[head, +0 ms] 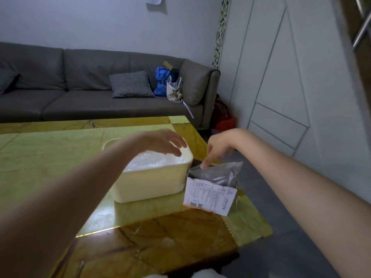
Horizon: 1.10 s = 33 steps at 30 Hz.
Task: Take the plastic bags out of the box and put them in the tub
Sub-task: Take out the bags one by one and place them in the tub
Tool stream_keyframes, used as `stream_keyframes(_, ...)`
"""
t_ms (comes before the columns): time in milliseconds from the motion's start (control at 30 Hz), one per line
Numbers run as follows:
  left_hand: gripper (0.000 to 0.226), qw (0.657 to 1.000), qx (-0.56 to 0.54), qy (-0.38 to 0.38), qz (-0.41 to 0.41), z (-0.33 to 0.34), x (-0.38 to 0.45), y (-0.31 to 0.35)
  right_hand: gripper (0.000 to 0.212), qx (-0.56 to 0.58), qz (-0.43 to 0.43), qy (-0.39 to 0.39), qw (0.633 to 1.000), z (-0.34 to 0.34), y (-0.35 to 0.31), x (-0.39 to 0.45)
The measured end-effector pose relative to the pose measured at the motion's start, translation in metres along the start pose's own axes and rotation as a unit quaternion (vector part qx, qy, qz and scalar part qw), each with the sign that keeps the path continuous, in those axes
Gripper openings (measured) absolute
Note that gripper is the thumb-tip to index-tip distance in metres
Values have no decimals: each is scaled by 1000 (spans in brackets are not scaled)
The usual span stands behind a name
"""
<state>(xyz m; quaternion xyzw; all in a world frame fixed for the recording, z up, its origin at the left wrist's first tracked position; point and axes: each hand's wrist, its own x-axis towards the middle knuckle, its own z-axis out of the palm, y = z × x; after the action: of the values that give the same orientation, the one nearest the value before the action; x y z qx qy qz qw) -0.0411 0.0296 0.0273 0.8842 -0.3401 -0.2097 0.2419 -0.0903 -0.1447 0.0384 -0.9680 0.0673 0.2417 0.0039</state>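
A cream plastic tub (152,183) stands on the yellow-green table with white plastic bags (154,160) heaped inside it. My left hand (162,142) hovers over the tub's far end, fingers relaxed and holding nothing. Right of the tub stands the small box (210,194), wrapped in grey plastic and bearing a white shipping label. My right hand (217,148) reaches down into the box's open top, fingertips on the grey plastic (218,173). What lies inside the box is hidden.
The table (60,155) has a marbled brown border, and its right edge runs just beyond the box. A grey sofa (84,91) with a checked cushion (131,84), a blue bag and a white bag stands behind. White cabinets fill the right.
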Motion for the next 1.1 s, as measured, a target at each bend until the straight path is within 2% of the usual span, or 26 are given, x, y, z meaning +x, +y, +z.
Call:
stream_keyframes(67, 43, 1000, -3, -11, 24, 16, 5, 12, 53, -11, -4, -33, 999, 11, 13, -5)
stream_keyframes(133, 46, 999, 9, -23, 45, 34, 9, 23, 27, 20, -38, -20, 999, 20, 22, -8)
stream_keyframes(200, 47, 997, 35, -40, 63, 50, 10, 31, 15, 82, -74, -1, 994, 22, 23, -9)
stream_keyframes(267, 46, 990, 113, -48, 73, 64, 14, 37, 26, 122, -89, 5, 989, 20, 23, -14)
stream_keyframes(367, 44, 980, 189, -35, 55, 70, 14, 39, 45, 192, -90, -62, 975, 17, 23, -24)
stream_keyframes(433, 36, 976, 206, -12, 71, 67, 13, 37, 56, 167, -83, -117, 976, 21, 25, -27)
stream_keyframes(500, 25, 977, 199, 32, 66, 63, 12, 35, 57, 106, -71, -131, 983, 29, 25, -27)
stream_keyframes(533, 24, 983, 164, 55, 53, 61, 13, 33, 51, 95, -72, -116, 986, 33, 25, -22)
stream_keyframes(567, 25, 991, 111, 71, 35, 60, 13, 32, 39, 104, -84, -68, 989, 37, 26, -18)
stream_keyframes(600, 25, 996, 43, 80, 21, 58, 13, 31, 24, 126, -97, 10, 987, 38, 27, -14)
stream_keyframes(633, 26, 995, -45, 87, 11, 56, 11, 31, 18, 169, -103, 95, 976, 38, 29, -12)
stream_keyframes(700, 27, 960, -268, 83, 12, 49, 6, 32, 26, 281, -106, 208, 931, 30, 32, -11)
stream_keyframes(767, 28, 905, -420, 56, 33, 41, 0, 34, 22, 337, -118, 258, 898, 21, 32, -15)
stream_keyframes(833, 30, 900, -433, 34, 40, 39, -3, 36, 15, 373, -137, 293, 869, 14, 27, -19)
stream_keyframes(967, 15, 925, -379, 22, 23, 43, -3, 31, 18, 396, -159, 377, 822, 5, 18, -25)
stream_keyframes(1100, 18, 932, -346, 104, -33, 26, -7, 8, 19, 435, -142, 460, 761, -5, 23, -20)
